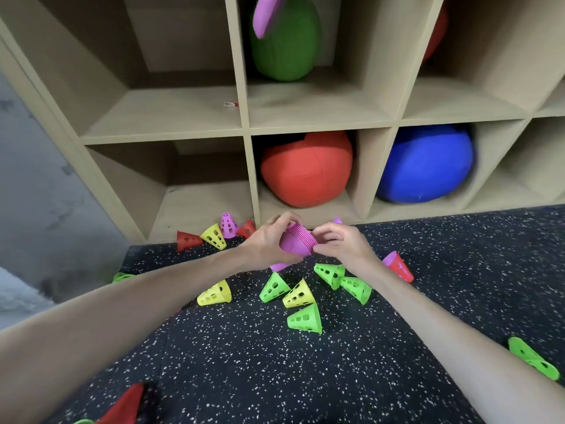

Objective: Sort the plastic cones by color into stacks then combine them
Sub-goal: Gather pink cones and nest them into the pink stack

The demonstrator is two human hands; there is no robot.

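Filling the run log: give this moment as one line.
both hands: left hand, right hand grip stack of purple plastic cones | green, yellow, red cones loose on floor

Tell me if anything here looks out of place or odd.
One thing: on the right, a red cone lies on its side with a purple cone nested inside it, so colours are mixed there. Otherwise the loose cones lie scattered on the floor, while both hands hold the purple stack.
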